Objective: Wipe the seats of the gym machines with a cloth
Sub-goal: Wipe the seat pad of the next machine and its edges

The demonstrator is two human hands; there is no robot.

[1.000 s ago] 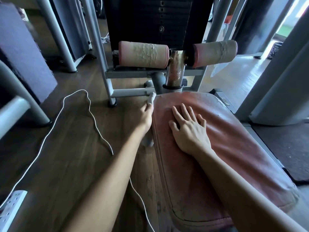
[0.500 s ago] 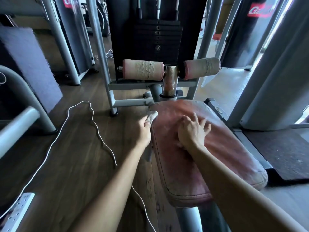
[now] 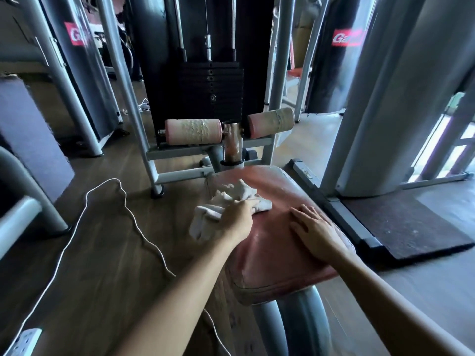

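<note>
Space for sweeping lies toward 12 o'clock on the worn reddish-brown padded seat, where bare leather runs up to its rounded far edge. The near edge curls down at 6 o'clock above a grey steel post. Our left hand sits at the seat's 9 o'clock edge, fingers curled into the crumpled white cloth and gripping it. Part of the cloth lies on the leather and part hangs off the side. Our right hand rests palm down at 3 o'clock on the seat, fingers straight and close together, holding nothing. Beyond the seat at 12 o'clock we see two cracked pink roller pads and a black weight stack. Dark wooden floor spreads to 9 o'clock, crossed by a thin white cable. A black rubber mat lies at 3 o'clock.
</note>
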